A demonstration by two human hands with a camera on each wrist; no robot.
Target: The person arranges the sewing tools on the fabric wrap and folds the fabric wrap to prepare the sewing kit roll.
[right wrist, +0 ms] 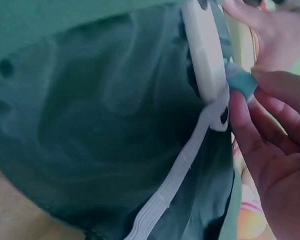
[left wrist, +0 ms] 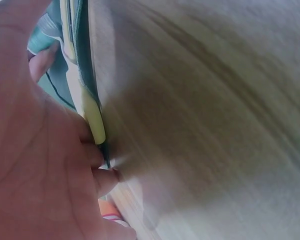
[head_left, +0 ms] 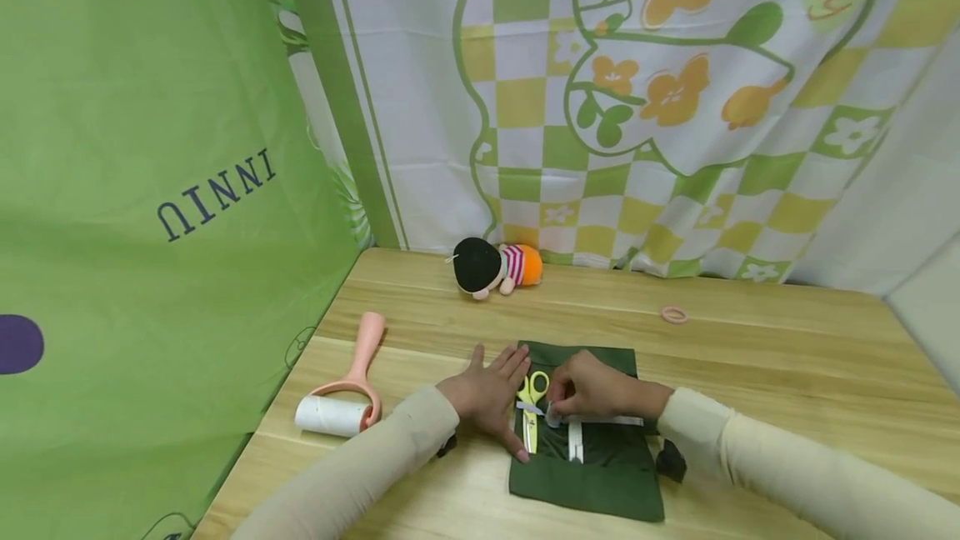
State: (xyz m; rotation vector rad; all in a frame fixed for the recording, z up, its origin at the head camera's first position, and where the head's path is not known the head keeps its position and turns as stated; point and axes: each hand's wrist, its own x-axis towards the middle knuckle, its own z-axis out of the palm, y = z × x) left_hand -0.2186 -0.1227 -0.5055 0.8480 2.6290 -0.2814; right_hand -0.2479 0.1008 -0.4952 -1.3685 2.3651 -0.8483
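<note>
**Cream sleeves [head_left: 360, 469] reach across the table, both hands busy at a green holder**

Take the dark green fabric holder [head_left: 588, 494] as the clock's centre in the head view. The left hand [head_left: 487, 397] lies at its 9 o'clock edge, fingers straight and spread, gripping nothing. The right hand [head_left: 596, 386], well above the holder's middle, has thumb and finger pinched on a small light-blue piece [right wrist: 244, 82]. The hands are apart from each other, with yellow scissors [head_left: 533, 390] between them.

The scissors lie on the holder toward 9 o'clock, handles pointing to 12 and blades to 6, a pale strap across them. Near the holder's centre a slim white tool [head_left: 575, 442] points to 6 o'clock; the light-blue piece is just beside it in the right wrist view, and whether they touch I cannot tell. A white elastic band [right wrist: 165, 192] runs on from there across the fabric.

Farther out on the wooden table [head_left: 757, 357], a lint roller [head_left: 333, 415] with a pink handle lies at 9 o'clock. A doll [head_left: 513, 265] in a striped top lies at 11, a pink ring [head_left: 673, 315] between 1 and 2. A patterned curtain [head_left: 525, 132] hangs at 12, a plain green cloth [head_left: 135, 107] at 10.
</note>
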